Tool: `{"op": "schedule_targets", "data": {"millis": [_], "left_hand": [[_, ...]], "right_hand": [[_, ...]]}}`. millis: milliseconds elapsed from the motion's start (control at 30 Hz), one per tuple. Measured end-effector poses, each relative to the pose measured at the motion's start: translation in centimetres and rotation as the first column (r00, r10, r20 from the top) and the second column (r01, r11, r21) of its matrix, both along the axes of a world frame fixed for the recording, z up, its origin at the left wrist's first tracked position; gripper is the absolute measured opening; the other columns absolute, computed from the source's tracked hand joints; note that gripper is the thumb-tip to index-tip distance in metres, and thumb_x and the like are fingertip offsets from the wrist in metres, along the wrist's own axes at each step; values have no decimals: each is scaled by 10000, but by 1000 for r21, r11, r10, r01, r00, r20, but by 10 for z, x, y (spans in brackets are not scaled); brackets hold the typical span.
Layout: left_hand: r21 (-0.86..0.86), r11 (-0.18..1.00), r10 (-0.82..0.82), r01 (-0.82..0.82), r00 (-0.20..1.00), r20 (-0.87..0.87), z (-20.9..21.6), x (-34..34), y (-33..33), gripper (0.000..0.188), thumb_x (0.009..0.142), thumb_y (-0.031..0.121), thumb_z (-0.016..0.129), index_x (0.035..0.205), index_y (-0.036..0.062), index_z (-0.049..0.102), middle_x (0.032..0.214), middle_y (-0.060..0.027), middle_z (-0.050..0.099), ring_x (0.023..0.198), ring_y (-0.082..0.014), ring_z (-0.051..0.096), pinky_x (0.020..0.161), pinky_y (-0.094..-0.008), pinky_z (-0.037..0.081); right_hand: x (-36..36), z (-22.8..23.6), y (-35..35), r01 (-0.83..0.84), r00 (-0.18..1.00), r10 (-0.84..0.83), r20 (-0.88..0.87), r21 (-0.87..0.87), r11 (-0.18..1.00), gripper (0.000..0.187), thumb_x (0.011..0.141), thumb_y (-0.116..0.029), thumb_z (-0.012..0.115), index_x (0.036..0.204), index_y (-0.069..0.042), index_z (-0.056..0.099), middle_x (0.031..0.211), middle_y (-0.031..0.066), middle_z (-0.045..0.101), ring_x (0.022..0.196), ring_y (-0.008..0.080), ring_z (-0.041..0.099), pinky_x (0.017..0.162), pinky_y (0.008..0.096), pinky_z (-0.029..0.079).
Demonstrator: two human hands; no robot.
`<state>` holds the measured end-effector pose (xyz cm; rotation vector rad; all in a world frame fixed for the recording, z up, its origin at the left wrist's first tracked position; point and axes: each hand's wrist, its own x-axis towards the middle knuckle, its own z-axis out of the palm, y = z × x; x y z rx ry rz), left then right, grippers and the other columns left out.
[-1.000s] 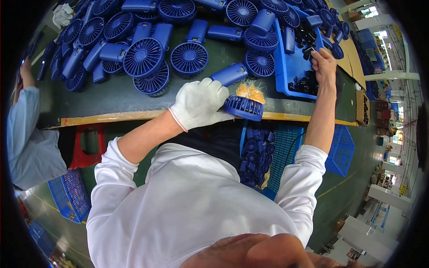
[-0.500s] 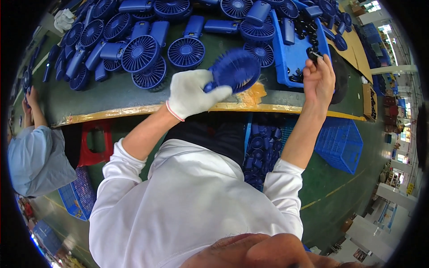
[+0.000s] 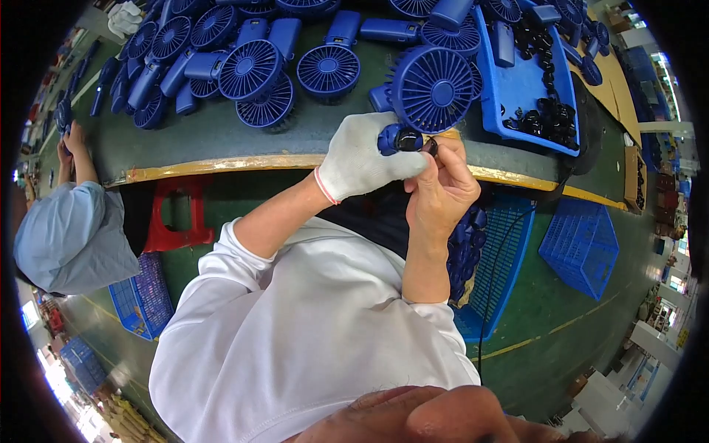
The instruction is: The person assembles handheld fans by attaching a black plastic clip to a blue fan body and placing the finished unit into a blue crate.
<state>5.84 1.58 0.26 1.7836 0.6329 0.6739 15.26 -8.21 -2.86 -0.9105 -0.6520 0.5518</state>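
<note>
My left hand (image 3: 358, 159), in a white glove, is closed around the handle of a blue handheld fan (image 3: 436, 88). The fan's round grille points away from me, and its handle end faces my right hand. A glossy black piece (image 3: 408, 140) shows at that end. With bare fingers pinched together, my right hand (image 3: 443, 186) holds a small dark part (image 3: 430, 147) against or very close to the handle end. Whether the two touch I cannot tell. Right of the hands, a blue tray (image 3: 489, 111) contains many small black parts (image 3: 550, 122) and one fan.
More blue fans (image 3: 329, 70) are heaped along the far side of the green worktable (image 3: 221, 144). Below its taped edge stand a red stool (image 3: 199, 214) and blue crates (image 3: 583, 247). A co-worker in a light blue top (image 3: 70, 236) sits at the left. A dark cable hangs at right.
My right hand has come from the tray to the fan, bringing the small dark part. My left hand has turned the fan so that its handle end faces right. The view has shifted slightly.
</note>
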Motion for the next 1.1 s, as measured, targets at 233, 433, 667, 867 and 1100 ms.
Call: {"op": "schedule_targets", "data": {"millis": [233,433,667,867,1100], "left_hand": [[68,998,22,-19,999,-49,-2,8,-3,302,760,272,711,833,-20,692,656,-124,651,589,-117,565,581,-299,486],[53,998,19,-16,999,-48,-18,12,-10,296,773,257,685,843,-31,701,663,-125,659,602,-117,577,581,-294,481],[-672,696,-283,253,957,67,-4,15,-21,597,1014,459,322,785,-4,623,618,-93,619,585,-188,627,596,-290,512],[-717,632,-388,292,921,34,-8,31,-42,712,1001,576,231,802,-1,596,621,-99,616,472,-174,601,448,-277,493],[585,742,-156,328,933,-326,-28,44,-45,267,838,318,646,867,53,651,824,-141,646,741,-303,658,621,-402,528]], "right_hand": [[6,-12,-4,94,989,-80,121,-121,988,229,979,-120,578,967,96,651,1021,80,585,742,86,558,567,198,451],[1,-25,-1,70,994,-85,-66,-205,976,547,1024,-492,391,1125,-7,624,971,67,651,808,90,586,622,205,467],[12,-8,-21,-273,894,160,-420,-226,935,601,978,-567,438,1044,-8,650,649,9,590,352,51,403,301,204,306],[15,13,-45,48,985,-116,-132,-433,900,352,792,-120,704,1087,44,605,780,98,621,406,119,519,290,250,404],[26,-46,-121,413,911,-360,204,-421,807,332,791,4,699,1105,52,602,967,112,669,757,183,653,779,312,539]]}}
